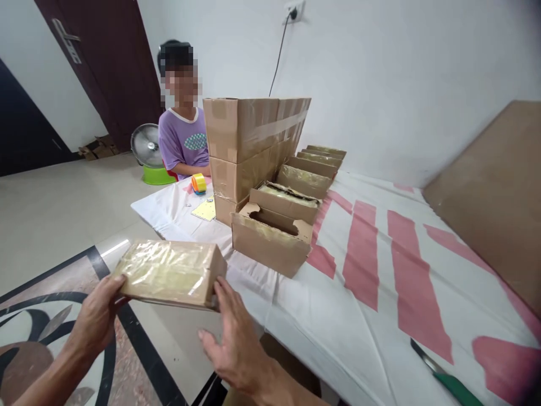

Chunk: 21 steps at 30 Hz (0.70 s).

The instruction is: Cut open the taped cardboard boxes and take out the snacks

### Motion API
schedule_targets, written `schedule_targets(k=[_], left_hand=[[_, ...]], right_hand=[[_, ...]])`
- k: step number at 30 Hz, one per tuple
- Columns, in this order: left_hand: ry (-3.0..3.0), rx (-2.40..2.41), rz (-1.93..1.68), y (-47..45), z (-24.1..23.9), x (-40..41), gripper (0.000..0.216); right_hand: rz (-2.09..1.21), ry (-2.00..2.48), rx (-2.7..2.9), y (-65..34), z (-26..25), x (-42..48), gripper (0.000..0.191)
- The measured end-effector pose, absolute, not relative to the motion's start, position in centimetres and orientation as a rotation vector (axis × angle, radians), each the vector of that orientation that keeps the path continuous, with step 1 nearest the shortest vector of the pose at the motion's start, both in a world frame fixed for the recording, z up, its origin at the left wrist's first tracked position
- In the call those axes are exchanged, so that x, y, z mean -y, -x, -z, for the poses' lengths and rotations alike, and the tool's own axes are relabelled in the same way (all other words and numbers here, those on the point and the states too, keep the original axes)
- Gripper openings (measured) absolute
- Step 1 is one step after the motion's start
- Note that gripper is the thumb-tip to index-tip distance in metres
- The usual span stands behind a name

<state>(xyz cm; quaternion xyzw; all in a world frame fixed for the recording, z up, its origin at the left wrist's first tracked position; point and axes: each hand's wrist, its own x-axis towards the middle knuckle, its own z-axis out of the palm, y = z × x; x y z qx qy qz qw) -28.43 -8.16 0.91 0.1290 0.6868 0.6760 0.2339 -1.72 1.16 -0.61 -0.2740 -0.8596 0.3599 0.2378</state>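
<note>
head cam | looks forward-down | close over table (pixel 380 293) edge; single view

Hidden and cut-off parts

The knife (pixel 443 379) is cut off by the bottom edge; the seated person (pixel 182 141) is partly hidden behind the stacked boxes (pixel 249 146), the face blurred.
</note>
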Motion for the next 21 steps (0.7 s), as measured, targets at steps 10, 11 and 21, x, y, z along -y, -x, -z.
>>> schedule_targets(k=[10, 11, 21], left_hand=[[-1.028, -1.594, -1.341, 9.9, -4.5, 4.2, 0.062], [-1.078, -1.534, -1.331, 8.2, -4.6, 3.5, 0.061], [-1.135, -1.520, -1.270, 3.8, -0.6, -2.0, 0.067]], right_hand=[[-0.277, 1.087, 2.022, -20.6, 1.6, 1.8, 0.057], [-0.248, 1.148, 1.975, -22.2, 1.6, 2.2, 0.053], [-0.394, 1.525, 1.560, -28.9, 7.1, 2.4, 0.054]])
